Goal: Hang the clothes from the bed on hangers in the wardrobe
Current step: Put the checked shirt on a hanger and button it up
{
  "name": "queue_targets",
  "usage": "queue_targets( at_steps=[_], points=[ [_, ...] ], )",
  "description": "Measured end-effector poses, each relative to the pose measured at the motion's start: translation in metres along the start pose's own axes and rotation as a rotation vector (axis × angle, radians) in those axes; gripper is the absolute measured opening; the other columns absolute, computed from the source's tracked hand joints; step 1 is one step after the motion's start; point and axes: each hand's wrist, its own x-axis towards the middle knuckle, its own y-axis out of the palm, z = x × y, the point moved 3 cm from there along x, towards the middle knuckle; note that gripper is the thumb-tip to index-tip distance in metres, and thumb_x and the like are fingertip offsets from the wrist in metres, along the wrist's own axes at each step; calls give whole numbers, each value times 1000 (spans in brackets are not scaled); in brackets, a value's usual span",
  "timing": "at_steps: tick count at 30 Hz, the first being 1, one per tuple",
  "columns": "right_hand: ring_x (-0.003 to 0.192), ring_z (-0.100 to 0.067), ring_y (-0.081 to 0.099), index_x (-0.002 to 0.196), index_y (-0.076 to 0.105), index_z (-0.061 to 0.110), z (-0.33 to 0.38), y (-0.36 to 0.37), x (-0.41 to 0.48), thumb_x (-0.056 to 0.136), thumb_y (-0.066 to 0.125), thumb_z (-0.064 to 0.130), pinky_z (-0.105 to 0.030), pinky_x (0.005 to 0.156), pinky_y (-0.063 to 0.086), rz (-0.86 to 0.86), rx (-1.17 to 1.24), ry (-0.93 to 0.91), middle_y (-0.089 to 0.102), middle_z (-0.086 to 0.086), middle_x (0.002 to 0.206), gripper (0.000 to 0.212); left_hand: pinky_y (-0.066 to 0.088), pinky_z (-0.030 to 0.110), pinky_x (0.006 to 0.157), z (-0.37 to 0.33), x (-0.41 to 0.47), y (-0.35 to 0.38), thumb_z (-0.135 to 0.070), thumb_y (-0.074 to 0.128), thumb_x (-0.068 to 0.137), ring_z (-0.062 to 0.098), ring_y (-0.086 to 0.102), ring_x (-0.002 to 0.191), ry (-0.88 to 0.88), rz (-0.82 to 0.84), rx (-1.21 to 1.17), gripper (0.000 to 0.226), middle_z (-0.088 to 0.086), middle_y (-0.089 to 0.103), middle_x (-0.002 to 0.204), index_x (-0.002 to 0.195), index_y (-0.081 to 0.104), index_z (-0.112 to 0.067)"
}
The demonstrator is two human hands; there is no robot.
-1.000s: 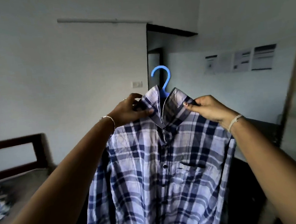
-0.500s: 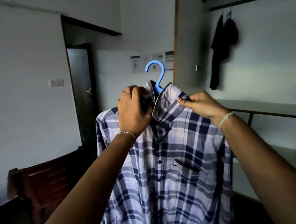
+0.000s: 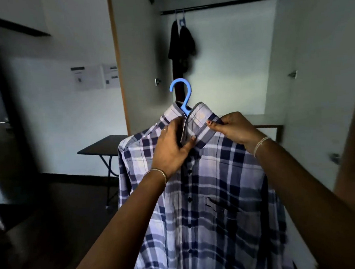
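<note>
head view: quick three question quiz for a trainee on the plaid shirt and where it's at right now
1. True or false: the blue hanger is already hooked over the wardrobe rail.
2. What hangs from that rail now? A) dark garments B) a white towel C) nothing
3. Fill in: the left hand and the right hand both hold the plaid shirt at its ____.

Key: 1 false, the hook is in the air below the rail; 2 A; 3 collar.
</note>
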Motion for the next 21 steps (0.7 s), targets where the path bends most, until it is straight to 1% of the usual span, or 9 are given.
queue_targets(
  at_steps=[2, 4, 6, 7, 10, 13, 15, 18, 21],
  points=[
    [65, -19, 54, 68, 69, 8, -17, -15, 15, 87, 68, 42, -28, 66, 39, -40, -50, -1, 62, -12, 64, 39, 45, 38, 100, -2, 23, 21, -30, 69, 85, 21, 53, 114, 34, -57, 58, 51, 4, 52, 126, 130, 46, -23],
    [61, -19, 53, 62, 66, 7, -32, -26, 31, 88, 67, 42, -30, 64, 38, -67, -100, -9, 60, -12, 60, 44, 45, 32, 91, -3, 48, 39, -23, 71, 83, 22, 53, 100, 60, -99, 119, 32, 3, 53, 109, 111, 56, -18],
    [65, -21, 60, 73, 71, 3, -48, -38, 50, 89, 66, 42, -31, 65, 43, -91, -145, -6, 66, -12, 68, 43, 44, 26, 79, 0, 75, 60, -23, 74, 81, 18, 55, 86, 69, -91, 124, 18, -2, 56, 91, 89, 58, -19],
    [68, -22, 63, 78, 73, 3, -56, -44, 60, 89, 65, 42, -32, 66, 45, -100, -158, -3, 69, -11, 72, 42, 46, 25, 76, 2, 88, 71, -23, 75, 81, 15, 57, 81, 63, -85, 86, 18, -4, 58, 86, 86, 58, -20],
    [73, -24, 65, 80, 73, 7, -82, -62, 92, 90, 64, 43, -34, 71, 49, -124, -192, 15, 71, -10, 77, 39, 52, 28, 87, 8, 122, 104, -20, 76, 81, 14, 63, 92, 65, -95, -32, 31, -5, 66, 99, 108, 59, -21],
    [63, -15, 60, 65, 66, 18, -104, -80, 123, 90, 64, 44, -27, 62, 43, -122, -201, 15, 65, 0, 64, 36, 49, 31, 94, 10, 159, 138, -20, 72, 83, 18, 60, 102, 94, -57, 37, 42, 0, 64, 112, 122, 56, -25],
    [60, -11, 58, 65, 66, 18, -119, -92, 139, 90, 63, 45, -25, 60, 41, -119, -205, 26, 64, 3, 62, 37, 44, 25, 87, 8, 184, 157, -24, 73, 83, 15, 55, 95, 89, -22, 82, 36, -2, 61, 102, 116, 59, -23],
    [60, -16, 57, 75, 70, 1, -142, -108, 161, 89, 63, 48, -25, 58, 39, -133, -223, 38, 65, -10, 65, 50, 39, 23, 76, 0, 214, 182, -30, 73, 83, 16, 53, 87, 87, 30, 117, 16, -5, 55, 85, 89, 60, -22],
    [66, -22, 61, 81, 71, -1, -166, -125, 181, 89, 62, 50, -28, 60, 41, -148, -262, 40, 69, -15, 75, 52, 46, 28, 78, 6, 239, 216, -29, 68, 87, 19, 57, 85, 21, 147, 45, 16, 2, 64, 89, 82, 57, -19]
  ],
)
